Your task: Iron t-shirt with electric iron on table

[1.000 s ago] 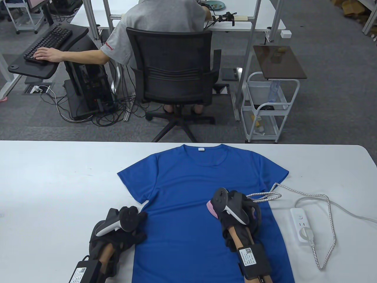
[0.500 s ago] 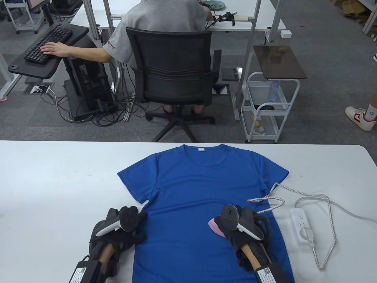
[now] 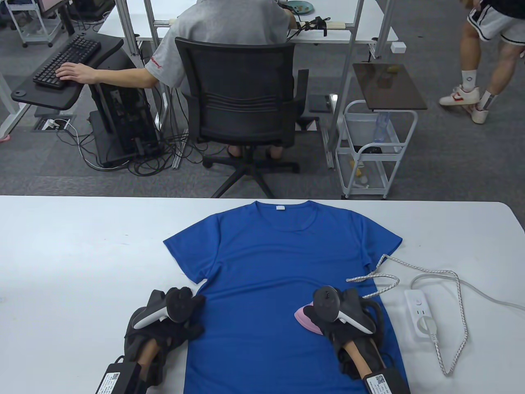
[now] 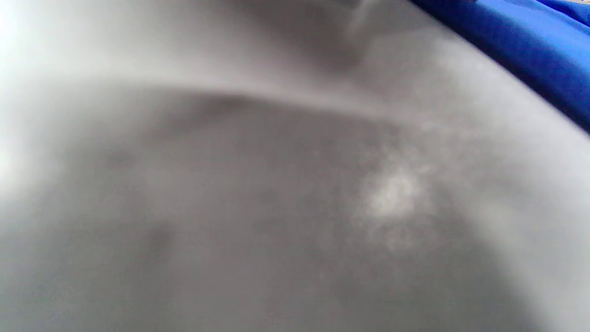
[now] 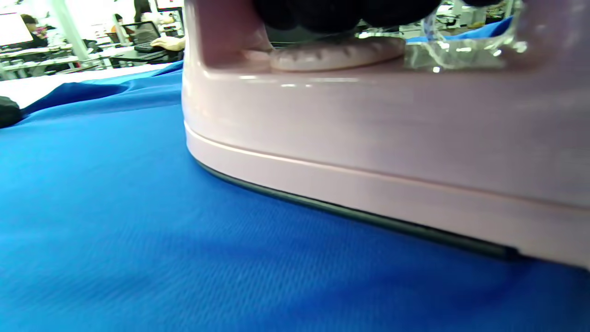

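A blue t-shirt (image 3: 270, 266) lies flat on the white table (image 3: 82, 246), collar at the far side. My right hand (image 3: 328, 318) grips the handle of a pink electric iron (image 3: 305, 318) whose soleplate rests flat on the shirt's lower right part. In the right wrist view the iron (image 5: 392, 138) fills the frame on the blue cloth (image 5: 115, 221), with my gloved fingers (image 5: 341, 11) around its handle. My left hand (image 3: 180, 316) rests at the shirt's left edge; how its fingers lie is hidden. The left wrist view is a blur of table with shirt (image 4: 530, 46) at the top right.
The iron's braided cord (image 3: 381, 275) loops over the shirt's right side and runs to a white power strip (image 3: 420, 314) on the table at the right. Beyond the far edge are an office chair (image 3: 242, 102) with a seated person and a white cart (image 3: 373, 152).
My right hand has drawn the iron toward me and to the right over the shirt. My left hand has stayed still. A person has walked into the back right.
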A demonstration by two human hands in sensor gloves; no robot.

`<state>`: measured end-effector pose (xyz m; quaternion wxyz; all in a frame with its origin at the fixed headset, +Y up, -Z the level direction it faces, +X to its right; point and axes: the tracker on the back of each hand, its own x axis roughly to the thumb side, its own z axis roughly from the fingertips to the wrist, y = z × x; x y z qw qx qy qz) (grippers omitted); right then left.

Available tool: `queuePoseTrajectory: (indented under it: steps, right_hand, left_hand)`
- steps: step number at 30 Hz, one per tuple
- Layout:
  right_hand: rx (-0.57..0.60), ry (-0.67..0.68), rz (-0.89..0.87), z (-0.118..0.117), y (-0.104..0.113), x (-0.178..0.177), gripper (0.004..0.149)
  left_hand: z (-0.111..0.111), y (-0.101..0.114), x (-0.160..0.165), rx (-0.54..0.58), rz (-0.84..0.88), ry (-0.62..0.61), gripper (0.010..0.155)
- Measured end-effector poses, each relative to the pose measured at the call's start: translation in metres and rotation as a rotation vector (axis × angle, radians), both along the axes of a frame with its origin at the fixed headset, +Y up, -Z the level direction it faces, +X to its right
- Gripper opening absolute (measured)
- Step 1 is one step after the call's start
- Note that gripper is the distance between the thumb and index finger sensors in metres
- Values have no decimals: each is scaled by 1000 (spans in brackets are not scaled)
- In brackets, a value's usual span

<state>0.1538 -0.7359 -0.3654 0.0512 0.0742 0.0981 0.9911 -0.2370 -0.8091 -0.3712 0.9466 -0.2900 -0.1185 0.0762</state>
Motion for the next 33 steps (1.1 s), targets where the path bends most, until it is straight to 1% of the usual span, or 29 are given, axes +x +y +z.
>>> queuePoseTrajectory:
  steps: [11, 14, 16, 19, 23, 28, 33]
  right_hand:
    - [1, -189, 15, -52, -1, 24, 62]
    - [44, -251, 25, -60, -3, 30, 62]
    - [30, -256, 24, -62, -2, 32, 62]
    - [26, -242, 22, -61, -2, 31, 62]
    - [-24, -197, -5, -55, 0, 37, 62]
    - [-27, -119, 8, -35, 1, 48, 62]
    - [-28, -95, 6, -17, 1, 59, 62]
  left_hand:
    - [0, 0, -1, -1, 11, -4, 78]
    - [0, 0, -1, -2, 14, -5, 78]
    - [0, 0, -1, -2, 15, -5, 79]
    - [0, 0, -1, 1, 11, -5, 79]
    - [-1, 0, -2, 0, 13, -4, 78]
    - [-1, 0, -2, 0, 13, -5, 78]
    - [-1, 0, -2, -1, 15, -4, 79]
